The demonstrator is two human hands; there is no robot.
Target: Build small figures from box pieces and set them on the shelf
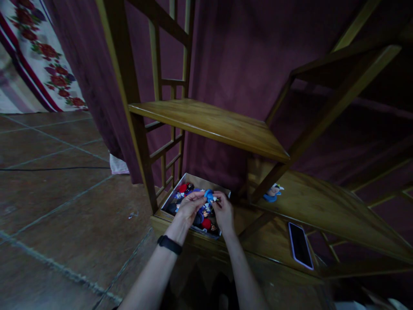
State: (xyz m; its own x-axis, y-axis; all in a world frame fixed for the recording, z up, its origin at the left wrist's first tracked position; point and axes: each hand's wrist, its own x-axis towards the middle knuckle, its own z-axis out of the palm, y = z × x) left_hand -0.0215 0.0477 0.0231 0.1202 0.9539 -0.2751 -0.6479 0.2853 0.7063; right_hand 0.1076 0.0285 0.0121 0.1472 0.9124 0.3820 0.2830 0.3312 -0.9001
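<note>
Between my two hands is a small figurine (209, 196) with a blue part and a white part, held just above an open box. My left hand (190, 206) pinches it at the blue side. My right hand (223, 211) has its fingers closed on the other side, near the white part. Below lies the shallow cardboard box (197, 180), filled with several small coloured figurines, red, blue and dark. A red figurine (206, 224) shows between my wrists. My hands hide part of the box's contents.
The box sits on the bottom board of a wooden shelf unit (206, 118). To the right, another blue and white figurine (272, 193) stands on a higher board. A phone (300, 245) in a light purple case lies nearer. A purple curtain (226, 64) hangs behind.
</note>
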